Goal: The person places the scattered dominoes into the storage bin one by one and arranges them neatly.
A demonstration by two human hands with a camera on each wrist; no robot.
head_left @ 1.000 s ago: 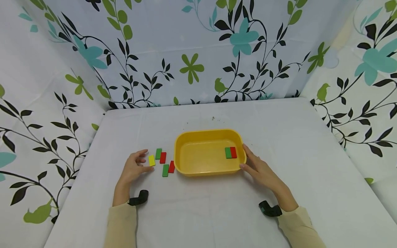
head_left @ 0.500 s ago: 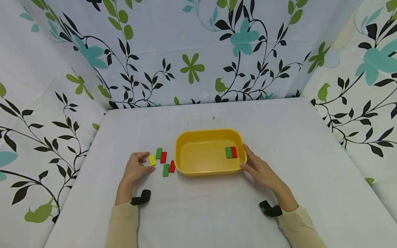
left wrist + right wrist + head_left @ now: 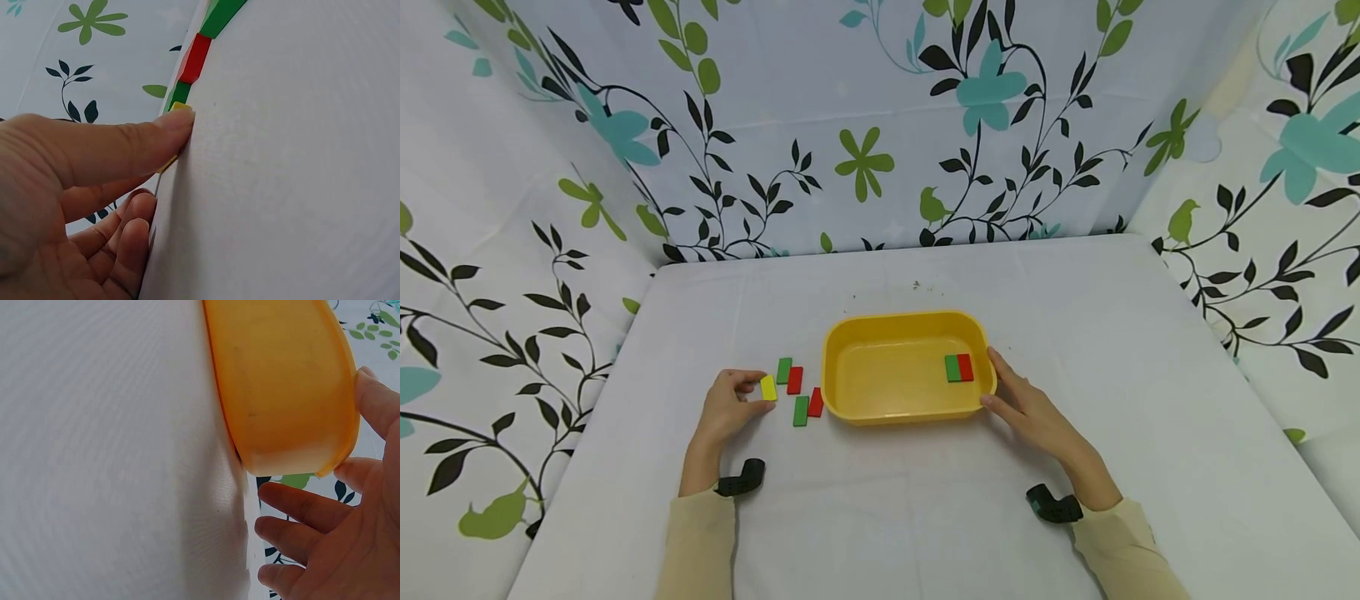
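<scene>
My left hand (image 3: pixel 727 404) pinches a small yellow tile (image 3: pixel 768 387) between thumb and index finger, close over the white tabletop. In the left wrist view the thumb covers most of the yellow tile (image 3: pixel 181 106), and the other fingers curl loosely below. Just right of it lie two green tiles (image 3: pixel 784 371) and two red tiles (image 3: pixel 794 381). My right hand (image 3: pixel 1033 417) rests at the right end of a yellow tray (image 3: pixel 880 418). In the right wrist view its thumb and index fingertip touch the tray rim (image 3: pixel 347 350), while the remaining fingers spread, straight and free.
Inside the tray, a green tile (image 3: pixel 952 368) and a red tile (image 3: pixel 966 367) lie side by side near the right end. A white cloth (image 3: pixel 880 517) covers the table. Leaf-patterned curtains (image 3: pixel 805 125) enclose the back and sides.
My left hand has moved slightly right, its index finger and thumb coming together on the yellow tile. The right hand and the tray have stayed in place.
</scene>
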